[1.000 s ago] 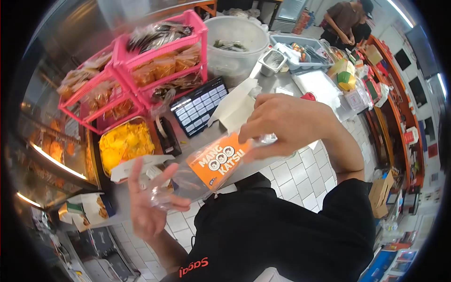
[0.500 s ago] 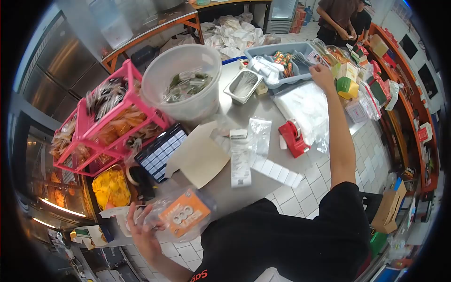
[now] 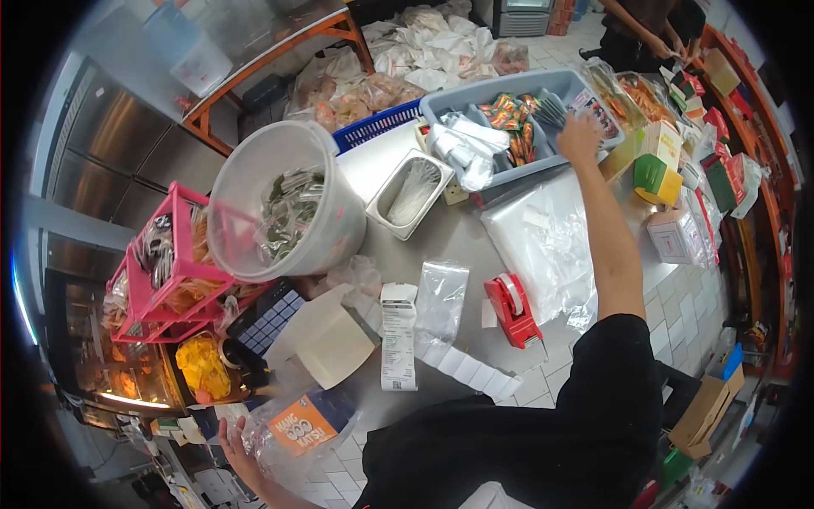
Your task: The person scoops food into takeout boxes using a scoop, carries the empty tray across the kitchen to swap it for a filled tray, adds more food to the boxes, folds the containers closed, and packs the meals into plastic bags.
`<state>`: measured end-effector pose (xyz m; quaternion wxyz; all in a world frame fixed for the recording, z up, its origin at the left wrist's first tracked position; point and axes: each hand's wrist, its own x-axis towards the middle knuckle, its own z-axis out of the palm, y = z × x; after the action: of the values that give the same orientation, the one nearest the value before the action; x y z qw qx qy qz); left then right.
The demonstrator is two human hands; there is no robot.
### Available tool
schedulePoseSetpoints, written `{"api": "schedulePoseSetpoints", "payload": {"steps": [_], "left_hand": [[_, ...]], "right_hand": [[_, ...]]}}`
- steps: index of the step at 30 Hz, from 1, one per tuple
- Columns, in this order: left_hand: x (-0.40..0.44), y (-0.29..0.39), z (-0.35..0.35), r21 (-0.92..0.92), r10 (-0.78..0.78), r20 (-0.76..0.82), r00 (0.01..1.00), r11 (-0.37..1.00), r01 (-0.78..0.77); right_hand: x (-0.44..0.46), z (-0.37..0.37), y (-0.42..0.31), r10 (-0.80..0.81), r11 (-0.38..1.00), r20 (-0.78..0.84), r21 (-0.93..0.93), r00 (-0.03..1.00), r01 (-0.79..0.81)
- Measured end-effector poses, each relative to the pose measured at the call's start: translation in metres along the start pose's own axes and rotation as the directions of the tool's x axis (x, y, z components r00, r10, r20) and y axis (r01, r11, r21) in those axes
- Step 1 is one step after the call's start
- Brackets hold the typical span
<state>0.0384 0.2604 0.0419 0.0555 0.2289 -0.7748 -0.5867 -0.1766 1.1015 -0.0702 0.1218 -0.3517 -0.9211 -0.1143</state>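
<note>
My left hand (image 3: 239, 454) is at the lower left, fingers apart, beside a clear plastic bag (image 3: 264, 451). Inside the bag is a dark box with an orange label (image 3: 303, 427). The hand seems to touch the bag's side; whether it bears any weight is unclear. My right hand (image 3: 580, 138) reaches over the right part of a grey-blue divided bin (image 3: 509, 176), by a printed card or packet (image 3: 599, 114). Its fingers are blurred, and I cannot make out anything in them. Orange and green sachets (image 3: 509, 119) and dark thin packets (image 3: 551, 113) lie in the bin.
A red tape dispenser (image 3: 514, 316), a receipt (image 3: 398, 339), clear bags (image 3: 551, 237) and an open carton (image 3: 326, 339) lie on the metal table. A large tub (image 3: 339, 212), a steel container (image 3: 409, 193) and a pink rack (image 3: 174, 280) stand left. Another person (image 3: 653, 34) is at upper right.
The view has shifted, with the bin and table things appearing nearer. My right hand has gone from the bin's right rim to over its inside. My left hand stays beside the bagged box.
</note>
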Motion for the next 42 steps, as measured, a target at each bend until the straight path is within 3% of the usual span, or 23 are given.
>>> {"api": "schedulePoseSetpoints", "payload": {"steps": [1, 3, 5, 7, 8, 10, 11, 14, 15, 17, 19, 21, 22, 24, 25, 26, 28, 30, 32, 36, 38, 40, 42], "left_hand": [[0.0, 0.005, 0.006, -0.008, -0.037, -0.018, 0.999, 0.999, 0.037], [0.0, 0.011, 0.018, -0.008, -0.073, -0.041, 0.996, 0.997, 0.073], [0.004, 0.012, 0.03, 0.021, -0.067, -0.068, 0.995, 0.997, 0.069], [0.004, 0.018, 0.044, 0.05, -0.053, -0.065, 0.996, 0.997, 0.057], [0.003, 0.021, 0.05, 0.071, -0.04, -0.063, 0.997, 0.996, 0.044], [-0.001, 0.028, 0.059, 0.061, -0.055, -0.07, 0.996, 0.996, 0.06], [-0.003, 0.03, 0.062, 0.048, -0.07, -0.073, 0.995, 0.996, 0.074], [-0.008, 0.029, 0.066, 0.056, -0.077, -0.107, 0.991, 0.995, 0.083], [-0.008, 0.028, 0.068, 0.057, -0.079, -0.112, 0.991, 0.995, 0.086], [-0.008, 0.028, 0.071, 0.036, -0.073, -0.135, 0.988, 0.996, 0.079], [-0.008, 0.032, 0.074, 0.027, -0.073, -0.132, 0.988, 0.997, 0.077], [-0.007, 0.032, 0.076, 0.014, -0.073, -0.128, 0.989, 0.997, 0.075], [-0.006, 0.031, 0.076, 0.013, -0.065, -0.119, 0.991, 0.998, 0.067], [-0.005, 0.026, 0.076, 0.006, -0.062, -0.109, 0.992, 0.998, 0.063], [-0.003, 0.023, 0.075, 0.011, -0.067, -0.099, 0.993, 0.998, 0.069], [-0.002, 0.022, 0.073, 0.02, -0.072, -0.089, 0.993, 0.997, 0.074], [0.0, 0.023, 0.072, 0.035, -0.093, -0.087, 0.992, 0.995, 0.096], [-0.001, 0.022, 0.066, 0.061, -0.121, -0.085, 0.989, 0.99, 0.126], [0.002, 0.022, 0.058, 0.312, -0.052, -0.139, 0.989, 0.945, 0.094], [-0.011, 0.045, 0.057, 0.466, 0.054, -0.265, 0.963, 0.881, 0.079], [-0.024, 0.061, 0.048, 0.687, 0.056, -0.363, 0.93, 0.69, 0.226], [-0.028, 0.051, 0.03, 0.646, 0.128, -0.377, 0.917, 0.747, 0.161], [-0.035, 0.07, 0.042, 0.736, 0.424, -0.397, 0.814, 0.677, 0.006]], "right_hand": [[0.006, 0.001, -0.01, -0.049, 0.999, -0.059, 0.015, 0.997, 0.05], [0.017, 0.013, -0.032, -0.252, 0.829, 0.108, 0.537, 0.962, 0.157], [0.004, -0.006, -0.07, -0.352, 0.607, 0.342, 0.792, 0.871, -0.066], [-0.009, 0.022, -0.105, -0.468, 0.562, 0.178, 0.816, 0.866, 0.135], [-0.018, 0.016, -0.115, -0.47, 0.56, 0.181, 0.818, 0.864, 0.133], [-0.034, -0.01, -0.126, -0.522, 0.788, 0.285, 0.522, 0.804, 0.327], [-0.032, -0.013, -0.129, -0.513, 0.822, 0.358, 0.465, 0.78, 0.328], [-0.037, -0.014, -0.126, -0.562, 0.789, 0.245, 0.445, 0.79, 0.424], [-0.03, -0.003, -0.127, -0.522, 0.799, 0.257, 0.479, 0.813, 0.362], [-0.018, 0.01, -0.11, -0.365, 0.653, 0.059, 0.728, 0.929, 0.21], [-0.003, -0.024, -0.089, -0.101, 0.585, -0.068, 0.803, 0.993, 0.115], [0.011, -0.025, -0.062, 0.01, 0.786, -0.31, 0.591, 0.951, 0.184], [0.012, -0.022, -0.054, 0.006, 0.786, -0.31, 0.589, 0.951, 0.186], [0.008, -0.016, -0.044, -0.178, 0.968, -0.047, 0.172, 0.983, 0.183], [0.0, -0.01, -0.044, -0.237, 0.971, 0.16, -0.006, 0.958, 0.241], [-0.007, -0.02, -0.048, -0.239, 0.97, 0.16, -0.008, 0.958, 0.244], [-0.018, -0.048, -0.071, -0.354, 0.934, 0.061, 0.062, 0.933, 0.351], [-0.008, -0.031, -0.1, -0.398, 0.822, 0.159, 0.498, 0.904, 0.274], [-0.019, -0.032, -0.132, -0.453, 0.738, 0.322, 0.659, 0.832, 0.147], [-0.027, 0.035, -0.174, -0.485, 0.812, 0.476, 0.558, 0.733, 0.175], [-0.032, 0.048, -0.172, -0.291, 0.824, 0.436, 0.567, 0.852, -0.009], [-0.034, 0.03, -0.165, -0.266, 0.773, 0.395, 0.632, 0.879, -0.05], [-0.035, 0.013, -0.152, -0.218, 0.66, 0.341, 0.742, 0.914, -0.119]]}}
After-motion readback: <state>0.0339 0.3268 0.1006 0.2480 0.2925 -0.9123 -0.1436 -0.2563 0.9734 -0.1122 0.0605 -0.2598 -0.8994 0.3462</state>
